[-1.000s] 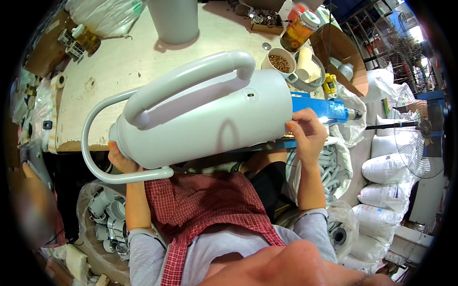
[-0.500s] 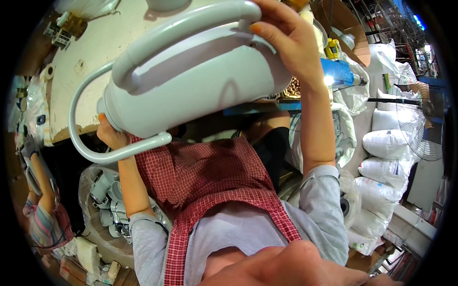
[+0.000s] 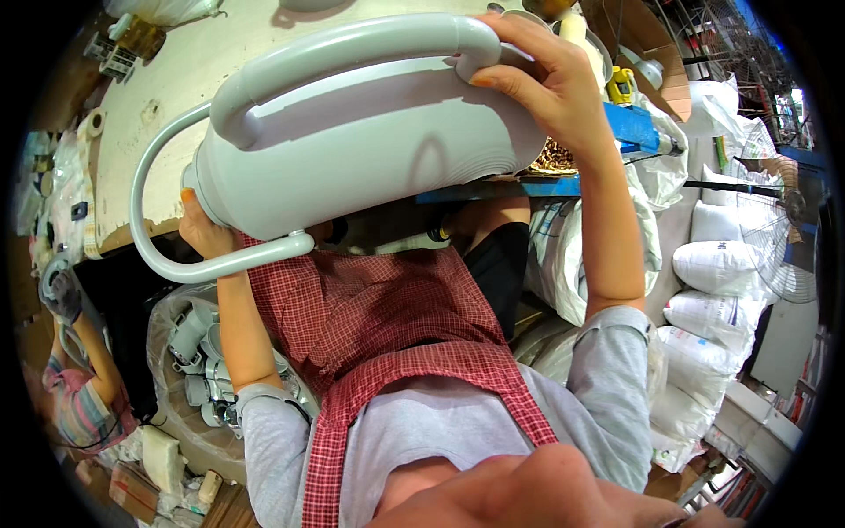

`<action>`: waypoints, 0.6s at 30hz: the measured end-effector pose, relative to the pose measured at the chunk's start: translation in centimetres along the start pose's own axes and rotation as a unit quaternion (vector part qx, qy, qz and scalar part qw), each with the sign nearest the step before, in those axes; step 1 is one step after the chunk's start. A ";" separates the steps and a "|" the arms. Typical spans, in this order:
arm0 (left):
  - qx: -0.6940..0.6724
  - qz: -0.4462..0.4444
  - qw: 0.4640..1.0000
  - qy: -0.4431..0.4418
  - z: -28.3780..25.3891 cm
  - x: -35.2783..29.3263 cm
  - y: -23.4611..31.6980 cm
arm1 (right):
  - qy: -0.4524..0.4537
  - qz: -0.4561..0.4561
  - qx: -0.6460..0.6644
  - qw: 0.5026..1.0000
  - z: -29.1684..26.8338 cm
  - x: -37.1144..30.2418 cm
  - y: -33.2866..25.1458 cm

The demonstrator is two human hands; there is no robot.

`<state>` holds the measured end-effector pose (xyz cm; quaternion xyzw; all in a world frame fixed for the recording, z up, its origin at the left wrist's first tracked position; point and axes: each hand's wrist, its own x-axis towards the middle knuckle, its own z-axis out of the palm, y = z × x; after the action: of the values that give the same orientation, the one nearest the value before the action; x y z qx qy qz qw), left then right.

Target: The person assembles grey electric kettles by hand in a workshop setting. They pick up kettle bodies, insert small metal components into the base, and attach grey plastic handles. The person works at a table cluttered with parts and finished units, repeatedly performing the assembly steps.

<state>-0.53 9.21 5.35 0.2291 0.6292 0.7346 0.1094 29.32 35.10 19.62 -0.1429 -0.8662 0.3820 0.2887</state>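
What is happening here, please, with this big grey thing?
A person in a red checked apron has both hands on a large grey plastic vessel, which lies sideways with its thick handle uppermost. The left hand holds the narrower end; the right hand is at the right end of the handle, thumb against its bend. The vessel is at the near edge of the table. To the left, a gloved co-worker's hand is also visible.

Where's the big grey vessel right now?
In the head view, the grey vessel is just left of centre in the upper half, crosswise beyond the red apron, between the left hand and right hand.
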 end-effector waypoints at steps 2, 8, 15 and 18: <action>-0.010 0.011 1.000 -0.006 0.1 -0.3 -0.2 | 0.028 -0.074 -0.083 0.993 -0.1 -0.5 0.7; 0.117 0.128 0.981 -0.089 -1.2 1.2 -2.0 | 0.130 -0.049 -0.159 0.977 0.2 -2.7 2.1; 0.083 -0.001 0.991 -0.109 2.2 -0.8 -3.3 | 0.121 -0.040 -0.153 0.980 3.1 -0.7 2.4; 0.085 -0.005 0.986 -0.146 3.8 -2.1 -2.1 | 0.143 -0.021 -0.170 0.975 2.1 -2.2 1.4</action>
<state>2.88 12.00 3.25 0.3393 0.6679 0.6363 0.1839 29.82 33.76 16.54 -0.2245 -0.8709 0.1986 0.3895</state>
